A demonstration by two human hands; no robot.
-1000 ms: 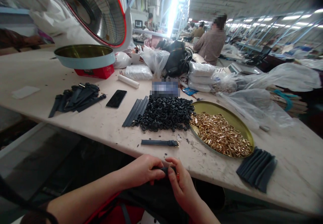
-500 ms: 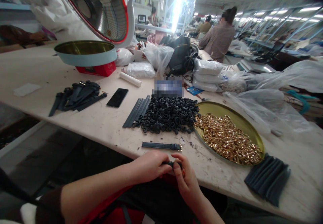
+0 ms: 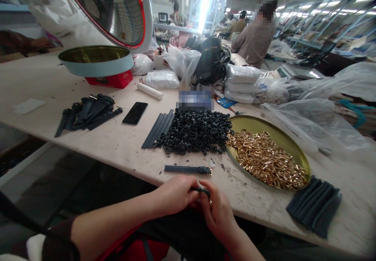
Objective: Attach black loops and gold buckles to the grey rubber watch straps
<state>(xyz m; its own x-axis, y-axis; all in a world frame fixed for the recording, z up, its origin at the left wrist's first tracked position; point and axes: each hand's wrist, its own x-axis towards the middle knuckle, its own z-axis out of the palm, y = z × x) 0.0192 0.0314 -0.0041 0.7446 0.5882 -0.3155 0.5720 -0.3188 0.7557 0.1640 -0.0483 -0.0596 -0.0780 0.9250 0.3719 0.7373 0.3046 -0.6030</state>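
Observation:
At the table's front edge, my left hand (image 3: 182, 190) and my right hand (image 3: 216, 205) meet, both closed on a dark leather strap (image 3: 200, 189). A glint of gold metal shows by my right fingers; most of the strap is hidden in my hands. Just beyond them lies a finished-looking dark strap (image 3: 188, 169) with a gold buckle at its right end. Behind that is a heap of small black loops (image 3: 196, 131). To the right, a round gold tray (image 3: 293, 147) holds many gold buckles (image 3: 264, 159).
Flat dark strips (image 3: 158, 129) lie left of the loops, then a phone (image 3: 135, 113) and a pile of buckled straps (image 3: 88, 114). More dark straps (image 3: 314, 206) lie at the right edge. A round tin (image 3: 96, 69), a heater (image 3: 108, 10) and plastic bags stand behind. A person (image 3: 255, 37) stands farther off.
My fingers have shifted on the strap, which now shows as a thin edge between my hands. My right hand has turned slightly. The view has moved a little; the table items stay put.

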